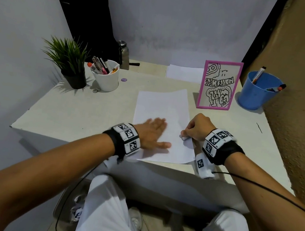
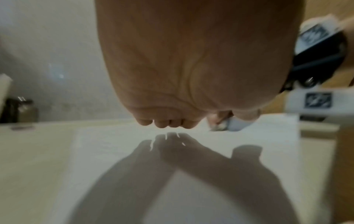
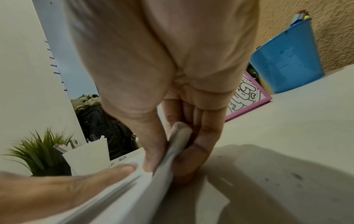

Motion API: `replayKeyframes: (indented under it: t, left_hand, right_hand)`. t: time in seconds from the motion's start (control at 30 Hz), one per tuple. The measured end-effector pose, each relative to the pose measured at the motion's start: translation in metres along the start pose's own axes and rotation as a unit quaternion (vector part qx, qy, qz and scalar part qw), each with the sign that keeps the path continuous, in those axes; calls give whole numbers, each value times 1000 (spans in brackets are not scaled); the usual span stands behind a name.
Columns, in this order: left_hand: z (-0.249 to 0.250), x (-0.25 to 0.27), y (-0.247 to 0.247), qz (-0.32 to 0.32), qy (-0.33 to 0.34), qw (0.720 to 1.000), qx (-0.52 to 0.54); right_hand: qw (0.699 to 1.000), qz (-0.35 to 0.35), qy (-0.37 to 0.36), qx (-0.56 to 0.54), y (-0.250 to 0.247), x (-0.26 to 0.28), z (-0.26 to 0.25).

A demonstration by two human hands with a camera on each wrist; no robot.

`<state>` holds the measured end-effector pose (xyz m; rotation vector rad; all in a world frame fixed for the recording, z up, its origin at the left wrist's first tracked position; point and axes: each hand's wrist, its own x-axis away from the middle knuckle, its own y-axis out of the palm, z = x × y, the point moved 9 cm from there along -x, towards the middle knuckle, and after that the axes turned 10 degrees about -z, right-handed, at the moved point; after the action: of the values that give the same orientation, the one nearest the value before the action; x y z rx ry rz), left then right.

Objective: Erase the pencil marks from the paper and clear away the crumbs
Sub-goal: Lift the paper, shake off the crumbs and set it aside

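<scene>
A white sheet of paper (image 1: 162, 107) lies on the pale desk (image 1: 83, 111), reaching its front edge. My left hand (image 1: 162, 133) is flat over the sheet's lower left, fingers straight and blurred; the left wrist view shows its fingertips (image 2: 166, 123) just above the paper (image 2: 114, 151). My right hand (image 1: 184, 134) is at the sheet's right edge, where thumb and fingers pinch a small white eraser (image 1: 183, 137). In the right wrist view the eraser (image 3: 181, 130) sits between thumb and fingers, and the paper's edge (image 3: 153, 189) rises against it. No pencil marks or crumbs show clearly.
At the back left stand a potted plant (image 1: 74, 79), a white cup of pens (image 1: 107, 79) and a metal bottle (image 1: 124, 55). A pink picture frame (image 1: 218, 85) and a blue cup (image 1: 257, 91) stand back right. A second sheet (image 1: 185, 72) lies behind.
</scene>
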<state>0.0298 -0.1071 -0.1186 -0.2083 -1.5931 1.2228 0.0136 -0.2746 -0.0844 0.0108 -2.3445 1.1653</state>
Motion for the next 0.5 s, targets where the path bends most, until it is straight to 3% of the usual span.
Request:
replayKeyframes:
  t: [0.07, 0.13, 0.23, 0.3, 0.37, 0.43, 0.5]
  left_hand:
    - [33, -4, 6, -40, 58, 997, 21]
    - [29, -11, 9, -33, 63, 997, 32]
    - [-33, -12, 6, 16, -53, 996, 68]
    - [-73, -4, 5, 13, -148, 986, 69]
    - [-83, 2, -2, 32, -186, 980, 62]
    - [-45, 0, -13, 58, -117, 991, 22]
    - [16, -5, -7, 18, 1, 1000, -2]
  right_hand:
    - [1000, 1, 2, 3, 0, 0, 1]
    - [1000, 0, 3, 6, 0, 1, 1]
    - [1000, 4, 4, 4, 0, 2, 1]
    - [1000, 8, 6, 4, 1, 2, 1]
    - [1000, 9, 6, 4, 1, 2, 1]
    - [1000, 10, 4, 5, 1, 2, 1]
    - [1000, 12, 1, 6, 0, 3, 1]
